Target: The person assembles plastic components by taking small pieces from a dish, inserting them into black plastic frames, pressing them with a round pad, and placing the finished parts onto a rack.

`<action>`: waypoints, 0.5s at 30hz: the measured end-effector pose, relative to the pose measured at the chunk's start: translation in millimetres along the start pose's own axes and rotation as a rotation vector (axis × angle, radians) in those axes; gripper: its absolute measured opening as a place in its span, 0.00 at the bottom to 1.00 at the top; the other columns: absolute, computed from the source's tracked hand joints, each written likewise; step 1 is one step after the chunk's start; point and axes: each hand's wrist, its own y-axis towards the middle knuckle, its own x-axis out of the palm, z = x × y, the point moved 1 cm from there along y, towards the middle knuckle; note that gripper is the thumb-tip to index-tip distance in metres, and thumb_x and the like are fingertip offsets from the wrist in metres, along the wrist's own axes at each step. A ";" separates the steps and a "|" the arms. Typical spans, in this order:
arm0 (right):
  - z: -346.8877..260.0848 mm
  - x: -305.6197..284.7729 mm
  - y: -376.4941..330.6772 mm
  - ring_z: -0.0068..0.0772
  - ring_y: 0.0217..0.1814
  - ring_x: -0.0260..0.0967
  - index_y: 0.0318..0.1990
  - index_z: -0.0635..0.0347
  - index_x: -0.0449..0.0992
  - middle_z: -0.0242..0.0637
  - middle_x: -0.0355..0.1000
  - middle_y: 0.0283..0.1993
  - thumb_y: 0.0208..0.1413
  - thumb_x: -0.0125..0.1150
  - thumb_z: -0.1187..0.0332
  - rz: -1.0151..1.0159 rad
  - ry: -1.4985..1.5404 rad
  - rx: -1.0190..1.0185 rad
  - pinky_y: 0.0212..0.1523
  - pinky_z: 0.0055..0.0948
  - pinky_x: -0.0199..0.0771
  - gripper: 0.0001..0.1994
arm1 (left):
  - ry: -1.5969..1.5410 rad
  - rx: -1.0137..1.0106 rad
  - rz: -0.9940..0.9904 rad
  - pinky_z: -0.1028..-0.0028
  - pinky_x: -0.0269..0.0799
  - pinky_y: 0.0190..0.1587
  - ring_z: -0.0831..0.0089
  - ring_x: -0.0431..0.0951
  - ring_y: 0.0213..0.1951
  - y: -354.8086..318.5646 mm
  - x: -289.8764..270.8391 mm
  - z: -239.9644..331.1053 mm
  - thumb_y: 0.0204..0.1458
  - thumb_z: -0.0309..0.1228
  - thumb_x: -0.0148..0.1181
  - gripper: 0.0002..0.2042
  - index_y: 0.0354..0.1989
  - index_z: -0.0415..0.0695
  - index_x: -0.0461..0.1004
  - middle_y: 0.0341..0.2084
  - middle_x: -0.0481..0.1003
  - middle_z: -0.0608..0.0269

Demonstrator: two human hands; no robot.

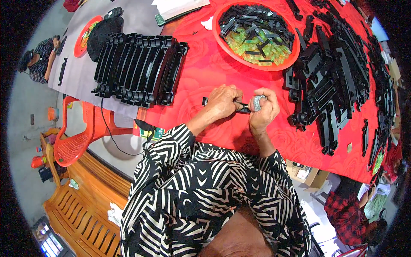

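My left hand (222, 102) is closed on a narrow black plastic part (244, 109), which lies at the near side of the red-covered table. One end of the part sticks out to the left of the fingers. My right hand (269, 112) is wrapped round a short silvery-grey object (257, 103), whose kind I cannot make out, at the part's right end. Beyond my hands stands a red basin (295, 60) of small black pieces and yellow-green clear ones. To the right of my right hand lies a heap of black plastic parts (327, 81).
Several long black plastic parts (137, 68) stand in a row on the left. Behind them are a black rounded object (100, 43) and a smaller red basin (78, 46). An orange-red chair (79, 139) and a wooden bench (81, 207) are at lower left. Other people sit at both sides.
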 end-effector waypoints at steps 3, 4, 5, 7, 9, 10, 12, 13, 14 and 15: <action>-0.7 -0.6 1.4 0.16 0.14 0.52 0.29 0.66 0.70 0.27 0.58 0.16 0.47 0.37 0.73 -0.033 0.027 0.014 0.15 0.19 0.51 0.12 | 0.039 -0.061 0.018 0.58 0.65 0.42 0.56 0.72 0.31 0.3 -0.6 6.0 0.34 0.30 0.66 0.09 0.18 0.43 0.70 0.22 0.72 0.57; 0.8 -1.6 1.5 0.16 0.14 0.52 0.29 0.66 0.70 0.27 0.58 0.16 0.47 0.37 0.73 -0.036 0.025 0.017 0.15 0.19 0.51 0.12 | 0.035 -0.057 0.025 0.58 0.65 0.41 0.55 0.72 0.30 0.7 -0.9 6.5 0.34 0.30 0.66 0.09 0.18 0.43 0.70 0.22 0.72 0.57; 2.9 -2.8 1.2 0.15 0.14 0.52 0.29 0.65 0.70 0.26 0.58 0.16 0.47 0.37 0.73 -0.037 -0.023 0.010 0.15 0.19 0.50 0.12 | 0.031 -0.052 0.032 0.58 0.65 0.41 0.54 0.72 0.30 0.8 -0.5 6.3 0.33 0.30 0.66 0.09 0.18 0.43 0.70 0.21 0.72 0.56; 2.9 -0.5 2.2 0.15 0.14 0.51 0.28 0.65 0.70 0.26 0.58 0.16 0.47 0.37 0.73 -0.047 -0.070 0.009 0.15 0.19 0.50 0.12 | 0.033 -0.042 0.057 0.58 0.65 0.39 0.54 0.72 0.30 0.0 0.7 5.0 0.33 0.29 0.65 0.09 0.17 0.43 0.70 0.21 0.72 0.56; 0.2 3.1 3.8 0.19 0.11 0.49 0.29 0.68 0.69 0.31 0.56 0.14 0.47 0.37 0.74 -0.070 -0.115 0.025 0.13 0.23 0.50 0.11 | 0.035 -0.030 0.080 0.57 0.66 0.37 0.53 0.72 0.29 0.4 2.6 4.3 0.33 0.29 0.65 0.08 0.17 0.43 0.70 0.20 0.72 0.56; -0.1 3.5 4.9 0.19 0.11 0.49 0.29 0.68 0.69 0.31 0.56 0.14 0.47 0.37 0.74 -0.074 -0.117 0.027 0.13 0.23 0.50 0.11 | 0.078 -0.027 0.080 0.59 0.65 0.34 0.54 0.72 0.29 2.2 4.0 3.9 0.33 0.29 0.65 0.08 0.17 0.43 0.70 0.20 0.71 0.57; -0.5 3.5 7.6 0.19 0.11 0.49 0.29 0.68 0.69 0.31 0.56 0.14 0.47 0.37 0.74 -0.109 -0.194 0.006 0.13 0.22 0.49 0.11 | 0.122 -0.027 0.083 0.61 0.64 0.31 0.56 0.72 0.28 5.4 4.1 5.3 0.32 0.29 0.65 0.08 0.18 0.43 0.71 0.20 0.71 0.58; 0.9 3.0 8.8 0.19 0.11 0.49 0.29 0.68 0.69 0.31 0.56 0.14 0.47 0.37 0.74 -0.113 -0.193 0.006 0.13 0.22 0.49 0.11 | 0.120 -0.078 0.039 0.61 0.65 0.30 0.56 0.73 0.28 6.9 2.5 7.3 0.32 0.29 0.65 0.08 0.17 0.43 0.71 0.20 0.71 0.58; 3.3 2.2 9.8 0.19 0.11 0.49 0.29 0.68 0.68 0.31 0.56 0.14 0.47 0.37 0.74 -0.119 -0.188 0.016 0.12 0.23 0.49 0.11 | 0.117 -0.128 -0.005 0.61 0.65 0.29 0.56 0.73 0.27 7.7 1.4 8.5 0.32 0.29 0.65 0.08 0.17 0.43 0.71 0.19 0.72 0.57; 4.0 2.0 10.9 0.20 0.11 0.49 0.28 0.68 0.68 0.31 0.56 0.14 0.47 0.37 0.74 -0.126 -0.185 0.023 0.12 0.23 0.49 0.10 | 0.118 -0.127 0.003 0.61 0.65 0.29 0.56 0.73 0.27 8.8 0.5 8.1 0.32 0.29 0.65 0.08 0.17 0.43 0.71 0.19 0.72 0.57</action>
